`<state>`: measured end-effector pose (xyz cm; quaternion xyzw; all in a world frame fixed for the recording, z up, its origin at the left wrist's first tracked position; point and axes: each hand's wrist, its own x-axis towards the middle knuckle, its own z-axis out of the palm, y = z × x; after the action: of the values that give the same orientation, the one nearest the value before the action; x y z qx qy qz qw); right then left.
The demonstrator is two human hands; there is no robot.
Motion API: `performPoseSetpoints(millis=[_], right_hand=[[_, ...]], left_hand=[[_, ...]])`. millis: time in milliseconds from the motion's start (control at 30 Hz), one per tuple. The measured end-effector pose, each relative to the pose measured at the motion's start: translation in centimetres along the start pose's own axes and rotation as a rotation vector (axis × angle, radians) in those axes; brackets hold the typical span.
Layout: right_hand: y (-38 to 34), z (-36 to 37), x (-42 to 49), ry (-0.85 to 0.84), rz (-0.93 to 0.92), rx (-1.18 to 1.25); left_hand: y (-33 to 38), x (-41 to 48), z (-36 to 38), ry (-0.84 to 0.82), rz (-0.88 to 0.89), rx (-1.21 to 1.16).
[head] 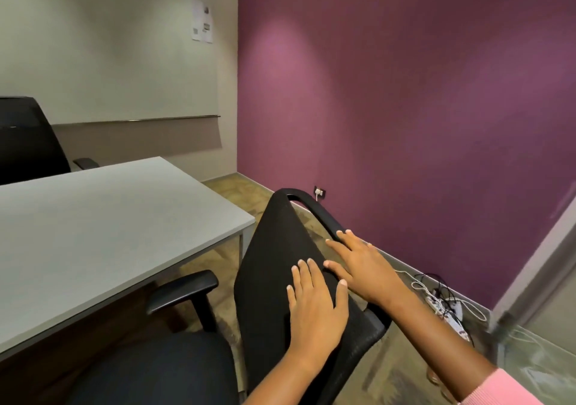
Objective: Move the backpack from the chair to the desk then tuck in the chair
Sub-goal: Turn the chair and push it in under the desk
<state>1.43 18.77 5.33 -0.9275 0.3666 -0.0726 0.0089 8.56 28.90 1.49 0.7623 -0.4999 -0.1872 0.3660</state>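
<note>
Near right of the worktop point(109, 233), the chair point(280, 264) stands turned with its seat empty and not yet under the worktop edge. Backpack not in view; cannot tell where it lies. Left hand point(314, 308) rests flat, fingers spread, on the backrest; right hand point(361, 267) lies open over the top rim. Neither hand grips. Judgement: palms set high on the back for pushing the chair in.
</note>
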Motion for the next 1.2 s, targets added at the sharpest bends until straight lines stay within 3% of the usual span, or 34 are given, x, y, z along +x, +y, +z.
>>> performPoseSetpoints(millis=[200, 467, 767, 1067, 1200], right_hand=[[4.5, 1.2, 1.3, 0.082, -0.132, 0.377], [7.8, 2.4, 3.6, -0.019, -0.388, 0.589], [8.8, 2.5, 8.5, -0.071, -0.586, 0.517], [9.4, 2.3, 15.2, 0.007, -0.756, 0.264], [8.9, 2.1, 17.7, -0.032, -0.802, 0.222]], left_hand=[[2.3, 2.3, 3.1, 0.023, -0.132, -0.04], [4.6, 3.7, 4.5, 0.031, -0.337, 0.152], [5.2, 4.1, 4.9, 0.05, -0.427, 0.229], [5.1, 5.6, 4.5, 0.001, -0.5, 0.22], [5.3, 5.8, 4.4, 0.003, -0.524, 0.24]])
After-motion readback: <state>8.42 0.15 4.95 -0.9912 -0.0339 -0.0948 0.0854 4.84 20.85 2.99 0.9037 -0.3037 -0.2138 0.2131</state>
